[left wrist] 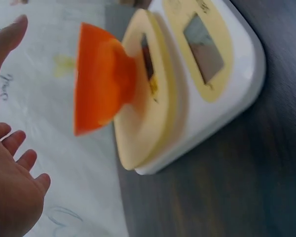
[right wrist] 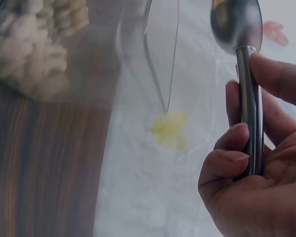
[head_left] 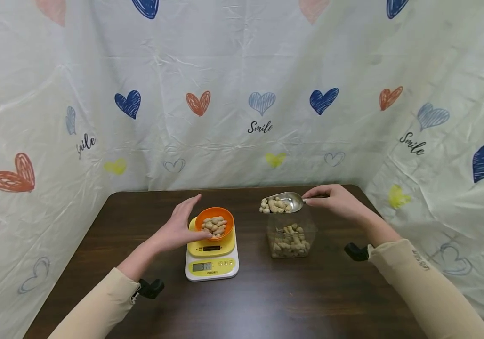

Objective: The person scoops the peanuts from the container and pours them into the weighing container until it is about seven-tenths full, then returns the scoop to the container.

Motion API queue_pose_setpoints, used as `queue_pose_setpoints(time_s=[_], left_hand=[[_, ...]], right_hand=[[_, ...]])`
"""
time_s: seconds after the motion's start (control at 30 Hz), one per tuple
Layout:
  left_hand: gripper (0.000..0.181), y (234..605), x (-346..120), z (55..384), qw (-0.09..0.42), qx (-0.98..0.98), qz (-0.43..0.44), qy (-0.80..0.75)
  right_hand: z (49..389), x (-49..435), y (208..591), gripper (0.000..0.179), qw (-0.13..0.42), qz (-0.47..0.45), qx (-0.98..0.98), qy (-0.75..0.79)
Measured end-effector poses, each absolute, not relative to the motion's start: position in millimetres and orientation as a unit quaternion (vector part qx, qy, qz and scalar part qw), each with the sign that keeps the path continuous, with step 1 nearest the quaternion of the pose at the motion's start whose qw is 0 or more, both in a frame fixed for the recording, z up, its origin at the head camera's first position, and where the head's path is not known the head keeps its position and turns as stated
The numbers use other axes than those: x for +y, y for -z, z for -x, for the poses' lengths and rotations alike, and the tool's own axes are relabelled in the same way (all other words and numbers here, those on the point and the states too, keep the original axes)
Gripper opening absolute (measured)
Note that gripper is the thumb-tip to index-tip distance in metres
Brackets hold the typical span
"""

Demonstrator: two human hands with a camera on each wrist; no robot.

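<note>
My right hand [head_left: 330, 199] grips the handle of a metal scoop [head_left: 295, 201], its fingers wrapped round it in the right wrist view. Peanuts in their shells [head_left: 275, 205] lie in the scoop, which is above a clear plastic container [head_left: 272, 238] holding more peanuts [head_left: 291, 240]. On the left, an orange bowl [head_left: 229, 217] with peanuts [head_left: 215, 225] rests on a yellow and white kitchen scale [head_left: 233, 263], whose display reads about 377. My left hand [head_left: 178, 227] is beside the bowl, thumb and fingers spread, holding nothing; a gap to the bowl shows in the left wrist view.
Everything stands on a dark wooden table [head_left: 263, 301]. Behind and at both sides hangs a white sheet [head_left: 225, 61] printed with hearts and the word Smile. Black wrist devices [head_left: 150, 288] are worn over beige sleeves [head_left: 98, 303].
</note>
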State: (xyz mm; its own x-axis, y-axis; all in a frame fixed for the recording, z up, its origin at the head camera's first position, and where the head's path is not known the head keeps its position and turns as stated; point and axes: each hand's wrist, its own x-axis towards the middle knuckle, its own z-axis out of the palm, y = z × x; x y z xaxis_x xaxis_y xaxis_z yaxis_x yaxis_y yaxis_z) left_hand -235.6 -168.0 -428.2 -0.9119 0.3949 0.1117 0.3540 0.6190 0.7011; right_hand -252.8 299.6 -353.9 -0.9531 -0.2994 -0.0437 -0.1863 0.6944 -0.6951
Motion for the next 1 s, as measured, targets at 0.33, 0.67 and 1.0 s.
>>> queue_pose_setpoints(time_s=[0.33, 0.67, 1.0], left_hand=[[0.12, 455, -173, 247, 0.042, 0.907, -0.197, -0.371], [0.12, 473, -168, 253, 0.072, 0.904, -0.193, -0.374], [0.122, 477, -162, 254, 0.079, 0.905, -0.184, -0.375]], right_hand=[[258, 269, 352, 0.038, 0.082, 0.131, 0.904, 0.399], [265, 240, 354, 0.035, 0.096, 0.142, 0.89, 0.422], [271, 213, 362, 0.027, 0.096, 0.174, 0.892, 0.406]])
